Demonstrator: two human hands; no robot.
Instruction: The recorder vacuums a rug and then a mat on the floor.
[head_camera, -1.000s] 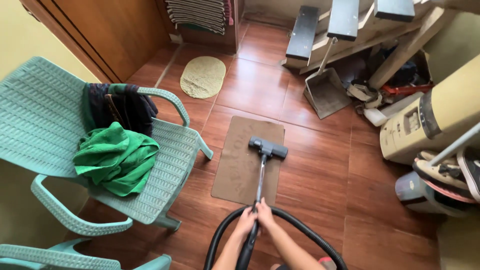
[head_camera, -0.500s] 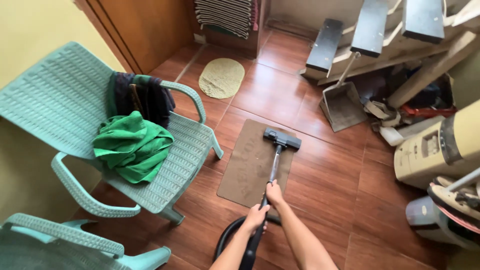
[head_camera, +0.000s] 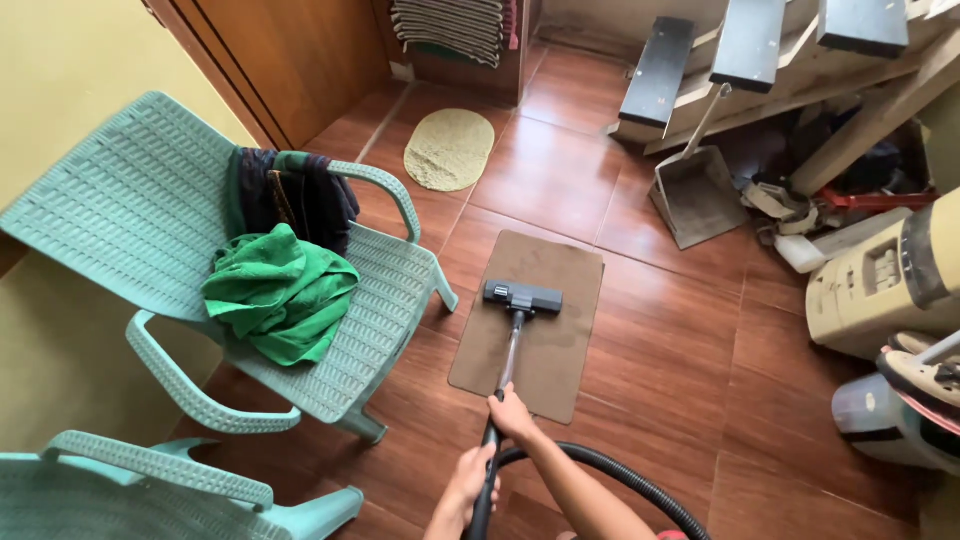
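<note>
Both my hands hold the vacuum wand (head_camera: 505, 365). My right hand (head_camera: 512, 414) grips the tube higher up, and my left hand (head_camera: 472, 478) grips the black handle nearer my body. The grey vacuum head (head_camera: 522, 297) rests on the middle of a brown doormat (head_camera: 565, 340) on the reddish tiled floor. A black ribbed hose (head_camera: 620, 475) curves from the handle toward the lower right.
A mint plastic chair (head_camera: 120, 220) with green cloth (head_camera: 280, 290) and dark clothes stands left of the mat; a second chair (head_camera: 150, 490) is at bottom left. An oval rug (head_camera: 448, 148), a dustpan (head_camera: 697, 195), stair treads and clutter with appliances (head_camera: 880, 290) lie behind and right.
The vacuum head has been pulled back from the mat's far edge to its middle. My hands have drawn closer to my body, and the view shifted slightly.
</note>
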